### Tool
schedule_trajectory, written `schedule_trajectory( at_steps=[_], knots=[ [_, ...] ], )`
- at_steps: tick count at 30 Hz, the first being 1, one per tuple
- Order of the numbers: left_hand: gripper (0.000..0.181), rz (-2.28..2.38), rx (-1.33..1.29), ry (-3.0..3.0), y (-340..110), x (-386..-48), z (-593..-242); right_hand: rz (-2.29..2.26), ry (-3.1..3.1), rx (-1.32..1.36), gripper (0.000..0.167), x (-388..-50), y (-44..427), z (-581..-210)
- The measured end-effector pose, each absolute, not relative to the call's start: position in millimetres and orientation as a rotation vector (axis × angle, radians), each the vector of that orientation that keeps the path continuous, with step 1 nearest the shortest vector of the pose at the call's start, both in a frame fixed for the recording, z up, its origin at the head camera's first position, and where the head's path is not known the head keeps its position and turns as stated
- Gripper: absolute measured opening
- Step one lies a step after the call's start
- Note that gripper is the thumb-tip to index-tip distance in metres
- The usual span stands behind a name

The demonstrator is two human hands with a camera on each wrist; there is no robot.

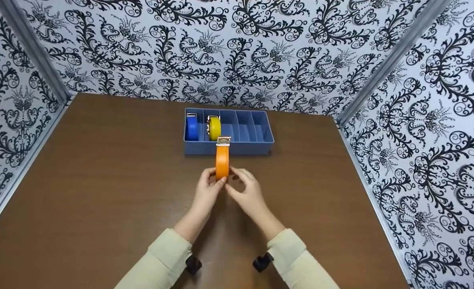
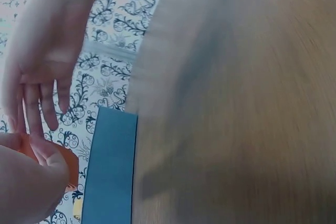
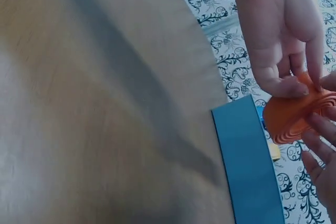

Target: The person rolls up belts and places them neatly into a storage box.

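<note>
An orange rolled belt with a metal buckle stands upright in front of the blue-grey divided box. My left hand pinches its lower part between thumb and fingers, plainer in the right wrist view, where that left hand comes from above. My right hand is at the belt's right side, fingers mostly straight; in the right wrist view its fingertips touch the coiled side of the orange belt. In the left wrist view, the left hand hides most of the roll.
A blue rolled belt fills the box's leftmost compartment, and a yellow rolled belt sits in the compartment beside it. The box stands near the back of the brown table. Patterned walls enclose the back and sides.
</note>
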State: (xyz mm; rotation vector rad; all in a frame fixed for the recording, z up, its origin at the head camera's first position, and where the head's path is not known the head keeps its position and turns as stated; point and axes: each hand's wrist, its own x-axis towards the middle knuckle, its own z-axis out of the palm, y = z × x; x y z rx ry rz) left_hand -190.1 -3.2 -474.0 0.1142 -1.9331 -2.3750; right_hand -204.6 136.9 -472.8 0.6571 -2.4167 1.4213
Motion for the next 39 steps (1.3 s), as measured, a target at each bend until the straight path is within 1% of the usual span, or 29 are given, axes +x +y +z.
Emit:
schedule_trajectory(
  at_steps=[4,6,10,12,17,19,22,27,30,32,35,37,39],
  knots=[
    [0.028,-2.447,0.145,-1.845,0,-194,-469,1.414,-2.391,0.596,0.057,-204,128,-477],
    [0.027,-2.418,0.147,-1.857,3,-196,-467,1.353,-2.381,0.541,0.058,-204,123,-478],
    [0.023,-2.347,0.137,-1.879,9,-202,-464,1.115,-2.368,0.4,0.049,-208,112,-478],
    [0.022,-2.32,0.127,-1.898,10,-202,-454,1.001,-2.365,0.338,0.043,-213,109,-477],
    [0.022,-2.229,0.12,-2.003,11,-219,-449,0.867,-2.35,0.227,0.03,-231,105,-472],
    [0.023,-2.19,0.115,-2.04,13,-232,-455,0.833,-2.332,0.205,0.029,-241,106,-469],
    [0.024,-2.132,0.06,-2.118,12,-245,-452,0.783,-2.315,0.172,0.031,-257,106,-464],
    [0.033,-1.891,-0.094,-2.252,-5,-269,-453,0.79,-2.317,0.117,0.035,-281,106,-460],
    [0.044,-1.592,0.002,-2.279,-24,-288,-463,0.834,-2.327,0.095,0.039,-296,108,-461],
    [0.056,-1.437,0.143,-2.315,-38,-301,-472,0.865,-2.335,0.082,0.041,-305,109,-462],
    [0.075,-1.313,0.232,-2.478,-57,-322,-485,0.887,-2.36,0.052,0.041,-317,109,-464],
    [0.081,-1.284,0.227,-2.614,-66,-332,-491,0.887,-2.378,0.046,0.041,-324,109,-465],
    [0.081,-1.25,0.201,-2.731,-73,-338,-496,0.88,-2.396,0.045,0.041,-330,108,-466]
  ],
)
